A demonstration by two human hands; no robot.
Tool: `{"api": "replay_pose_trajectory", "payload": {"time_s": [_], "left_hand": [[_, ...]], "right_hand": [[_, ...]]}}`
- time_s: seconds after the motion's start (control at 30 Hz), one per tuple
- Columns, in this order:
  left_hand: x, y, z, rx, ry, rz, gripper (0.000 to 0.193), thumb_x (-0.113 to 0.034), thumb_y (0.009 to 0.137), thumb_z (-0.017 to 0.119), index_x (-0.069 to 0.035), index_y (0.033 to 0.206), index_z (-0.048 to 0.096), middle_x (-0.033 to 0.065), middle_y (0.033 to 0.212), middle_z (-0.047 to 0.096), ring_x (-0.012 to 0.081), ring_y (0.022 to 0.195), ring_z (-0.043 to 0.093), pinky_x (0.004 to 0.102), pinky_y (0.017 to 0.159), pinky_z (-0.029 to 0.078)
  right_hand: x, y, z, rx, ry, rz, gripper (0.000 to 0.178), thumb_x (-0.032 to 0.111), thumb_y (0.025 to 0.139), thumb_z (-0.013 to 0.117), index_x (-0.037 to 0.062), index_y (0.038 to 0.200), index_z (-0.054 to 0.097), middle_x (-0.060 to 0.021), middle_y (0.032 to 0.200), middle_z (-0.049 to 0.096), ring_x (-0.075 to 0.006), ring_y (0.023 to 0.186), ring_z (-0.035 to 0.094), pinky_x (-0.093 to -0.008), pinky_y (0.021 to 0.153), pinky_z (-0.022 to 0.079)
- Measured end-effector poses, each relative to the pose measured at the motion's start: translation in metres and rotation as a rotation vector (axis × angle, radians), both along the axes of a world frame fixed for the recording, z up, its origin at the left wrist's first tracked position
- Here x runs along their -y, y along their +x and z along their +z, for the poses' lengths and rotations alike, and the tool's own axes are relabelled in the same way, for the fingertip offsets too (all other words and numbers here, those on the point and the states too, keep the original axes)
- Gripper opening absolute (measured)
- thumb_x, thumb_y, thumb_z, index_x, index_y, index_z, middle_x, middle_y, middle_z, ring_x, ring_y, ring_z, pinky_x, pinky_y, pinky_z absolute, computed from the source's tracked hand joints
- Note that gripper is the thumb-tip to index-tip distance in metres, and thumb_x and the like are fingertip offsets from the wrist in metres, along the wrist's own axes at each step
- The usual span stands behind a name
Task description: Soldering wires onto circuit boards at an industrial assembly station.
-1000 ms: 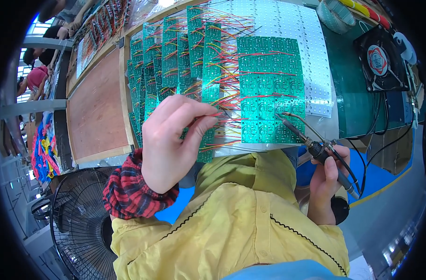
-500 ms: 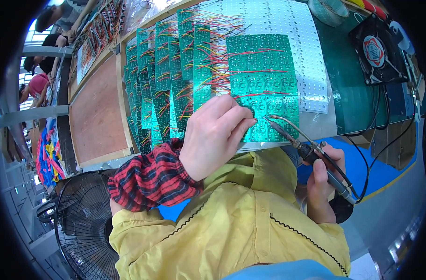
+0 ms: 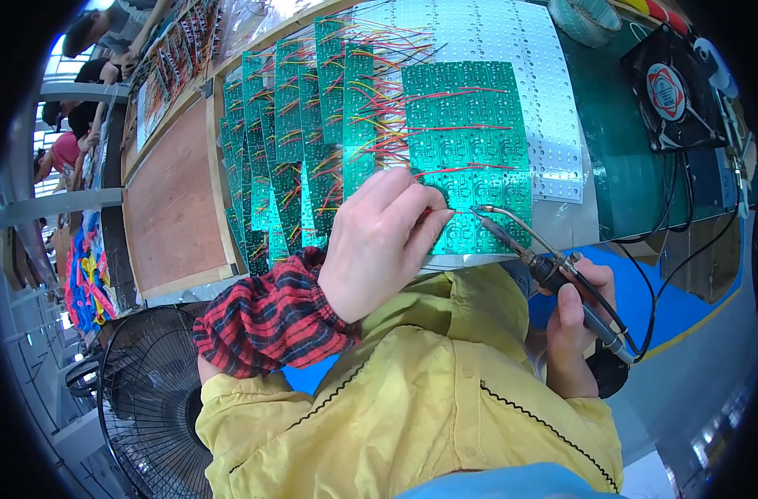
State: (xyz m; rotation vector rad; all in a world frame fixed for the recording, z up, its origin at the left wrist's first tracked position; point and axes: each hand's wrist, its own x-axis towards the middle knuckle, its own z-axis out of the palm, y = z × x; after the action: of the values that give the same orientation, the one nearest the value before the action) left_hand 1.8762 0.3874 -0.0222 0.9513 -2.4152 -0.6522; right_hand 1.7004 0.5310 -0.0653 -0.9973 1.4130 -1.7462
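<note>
A green circuit board panel [image 3: 466,108] lies on the bench in front of me, with rows of red wires across it. Over its lower left part, my left hand [image 3: 387,224] is closed in a pinch on a thin red wire [image 3: 462,213], its end reaching toward the iron's tip. My right hand [image 3: 574,312] grips a soldering iron [image 3: 545,270] with a curved metal feed tube [image 3: 524,229] fixed along it. The iron's tip and the tube's end meet at the board, close to the wire end; whether they touch it is too small to tell.
Overlapping wired green boards [image 3: 287,108] fill the bench's left side. Beneath and behind is a white perforated sheet [image 3: 553,125]. A black square fan [image 3: 674,91] stands at the right, with cables hanging below it. A larger fan [image 3: 150,399] is at lower left. People work at far left.
My left fingertips have shifted slightly, and more of the red wire shows between them and the iron's tip. My right hand and the iron stay nearly still.
</note>
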Motion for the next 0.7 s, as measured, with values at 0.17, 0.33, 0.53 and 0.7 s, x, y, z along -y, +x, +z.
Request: {"api": "replay_pose_trajectory", "payload": {"time_s": [0.17,0.33,0.53,0.7], "left_hand": [[-0.001,-0.0007,-0.002,0.005,-0.008,0.0,0.01,-0.002,0.07,0.066,-0.001,0.074,0.057,0.0065,0.067,0.048,0.0162,0.055,0.05,0.0267,0.048,0.04],[-0.0012,-0.0005,-0.0029,-0.006,-0.035,0.001,0.011,-0.003,0.07,0.066,-0.002,0.074,0.056,0.0061,0.066,0.048,0.0165,0.055,0.049,0.0272,0.048,0.04],[-0.0011,-0.0002,-0.0052,-0.026,-0.091,0.003,0.012,-0.005,0.07,0.067,-0.003,0.073,0.056,0.006,0.065,0.047,0.0187,0.055,0.048,0.0293,0.047,0.037],[-0.0009,-0.0019,-0.0055,-0.026,-0.095,-0.002,0.012,-0.005,0.07,0.067,-0.003,0.073,0.055,0.0058,0.064,0.046,0.0186,0.056,0.048,0.0294,0.048,0.037]], "right_hand": [[0.0005,-0.0009,-0.0026,-0.045,-0.042,0.036,0.019,0.006,0.076,0.056,0.0025,0.087,0.041,-0.0085,0.074,0.048,-0.0141,0.065,0.044,-0.0261,0.057,0.04],[0.0,-0.0018,-0.0053,-0.076,-0.027,0.041,0.02,0.004,0.074,0.057,0.0024,0.087,0.042,-0.0086,0.076,0.05,-0.0149,0.067,0.045,-0.0271,0.06,0.04],[0.0027,0.0029,-0.0016,-0.004,0.013,0.053,0.02,0.002,0.073,0.057,0.0029,0.087,0.043,-0.0078,0.076,0.05,-0.015,0.069,0.045,-0.0273,0.062,0.039],[-0.0004,-0.0005,-0.0028,-0.024,0.011,0.015,0.019,0.003,0.074,0.056,0.0032,0.086,0.042,-0.0078,0.074,0.049,-0.0145,0.067,0.044,-0.027,0.06,0.04]]}}
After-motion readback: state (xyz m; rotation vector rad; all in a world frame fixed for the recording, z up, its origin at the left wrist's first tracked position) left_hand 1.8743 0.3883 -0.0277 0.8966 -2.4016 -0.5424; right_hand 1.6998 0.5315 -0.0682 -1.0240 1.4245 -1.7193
